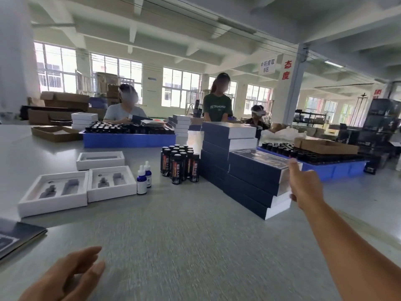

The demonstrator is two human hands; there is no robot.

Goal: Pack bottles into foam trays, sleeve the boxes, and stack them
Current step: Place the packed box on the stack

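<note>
My right hand [304, 185] reaches out to the near stack of dark sleeved boxes [253, 181], fingers against the right end of its top box; the grip is hidden. My left hand [71, 276] hovers open over the table's near edge, holding nothing. Three white boxes with empty grey foam trays lie at left: one [54, 193], one [111, 183], one behind [100, 160]. Two blue dropper bottles [144, 177] stand beside them. A cluster of black bottles [180, 164] stands mid-table. A taller stack of sleeved boxes [225, 140] rises behind.
Blue crates of black bottles sit at the back left [130, 137] and right [332, 168]. Flat dark sleeves [15, 237] lie at the near left edge. A cardboard tray [325, 146] rests on the right crate. Three people work across the table.
</note>
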